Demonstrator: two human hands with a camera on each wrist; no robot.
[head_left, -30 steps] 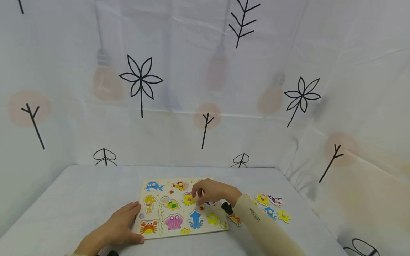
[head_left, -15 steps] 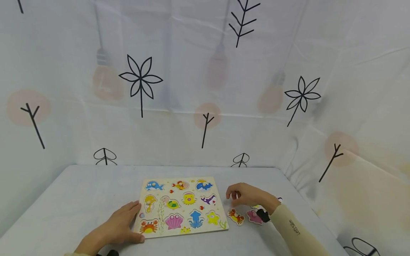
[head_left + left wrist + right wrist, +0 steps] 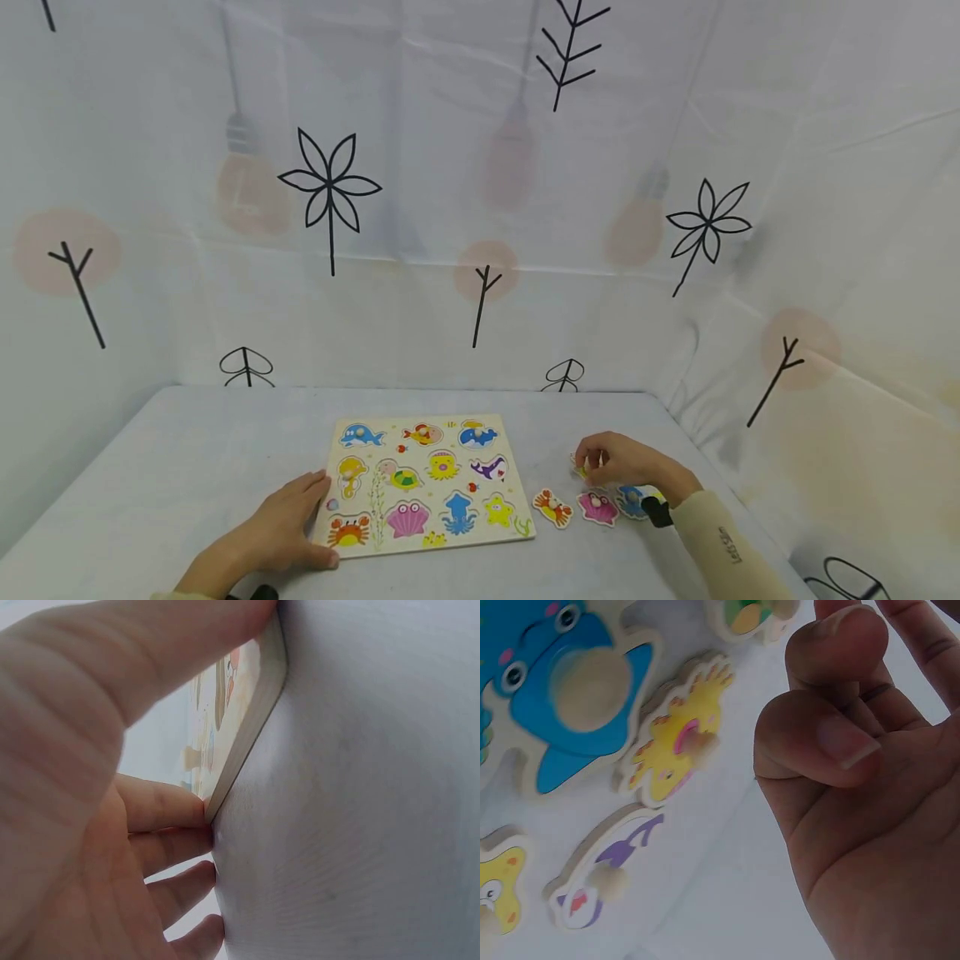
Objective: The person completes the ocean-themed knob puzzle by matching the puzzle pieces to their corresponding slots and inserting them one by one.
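Note:
A wooden sea-animal puzzle board (image 3: 420,546) lies on the table. At its front left corner, my left hand (image 3: 281,525) touches the left edge with straight fingertips and has the thumb at the corner, as the left wrist view shows. My right hand (image 3: 618,460) hovers over loose knobbed pieces, fingers loosely bent. Thumb and forefinger stand slightly apart, with nothing seen between them. Close to those fingertips is a green-patterned piece (image 3: 742,615), partly cut off. A blue squid piece (image 3: 574,712), yellow octopus piece (image 3: 679,739) and purple-and-white piece (image 3: 611,874) lie nearby.
Between board and right hand lie a crab piece (image 3: 552,508) and a pink shell piece (image 3: 597,507). A yellow starfish piece (image 3: 502,881) shows in the right wrist view. Knobbed pieces such as the blue whale (image 3: 362,436) sit in the board. A patterned cloth (image 3: 420,333) hangs behind the table.
My right hand has moved right from above the board to the loose pieces, uncovering the board's right side. My left hand and the board have stayed put.

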